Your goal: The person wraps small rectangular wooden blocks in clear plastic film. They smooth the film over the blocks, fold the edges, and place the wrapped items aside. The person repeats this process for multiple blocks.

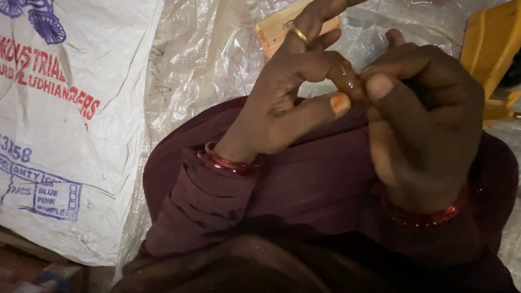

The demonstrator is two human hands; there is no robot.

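While both hands are working close together above the lap, the left hand [282, 103] and the right hand [429, 125] are pinching one small, glossy reddish-brown piece [347, 80] between their fingertips. Judged from this hold, the piece is at risk of slipping: it looks slick, only a sliver of it is showing, and any uneven squeeze from either side could be popping it out onto the maroon garment [304, 179] or the plastic sheeting [217, 49] beyond. The left grip is only partly closed, forefinger bearing on the piece, thumb lying just below it, remaining fingers lifting clear, one carrying a gold ring [299, 33]. The right grip is closing tightly, thumb and curled fingers pressing on the piece's other end. Red bangles [228, 163] are sitting on both wrists. A white printed sack [59, 135] is lying to the left, an orange block [277, 32] behind the fingers, and a yellow frame [488, 43] at the right edge.
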